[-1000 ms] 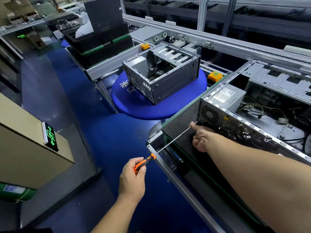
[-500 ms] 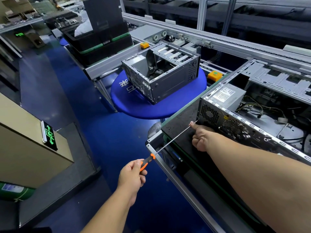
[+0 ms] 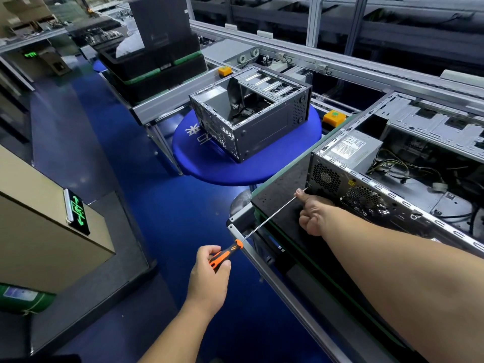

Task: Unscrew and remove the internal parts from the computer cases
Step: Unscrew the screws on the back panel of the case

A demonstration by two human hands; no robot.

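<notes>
Currently, the left hand [image 3: 209, 273] gripped the orange-and-black handle of a long-shaft screwdriver [image 3: 225, 255], fingers and thumb curled round it. The thin steel shaft ran up and to the right, and its tip met the rear panel of the near computer case [image 3: 392, 205] at that panel's left corner, below the power-supply fan grille [image 3: 326, 176]. The right hand [image 3: 313, 216] was closed into a loose fist beside the shaft, thumb extended along it and touching it near the tip; whether the curled fingers enclosed anything could not be determined.

The near computer case lay on its side with the open side facing up, resting on a black pallet [image 3: 280, 195] at the near left corner of the workstation. Inside, a grey power supply unit [image 3: 353, 150] with a white label sat at the rear left corner, and a loose bundle of cables [image 3: 400, 169] spread from it across the case floor.

A second, smaller computer case [image 3: 251, 119] stood well apart on a round blue table [image 3: 209, 163], also open-topped, with a few dark cables visible inside. Two orange push-button boxes [image 3: 334, 117] were mounted along the aluminium conveyor frame [image 3: 340, 64] behind it. Stacked black trays [image 3: 154, 72] sat further along the line. A green illuminated exit sign [image 3: 77, 210] was fixed to a beige cabinet at the left.
</notes>
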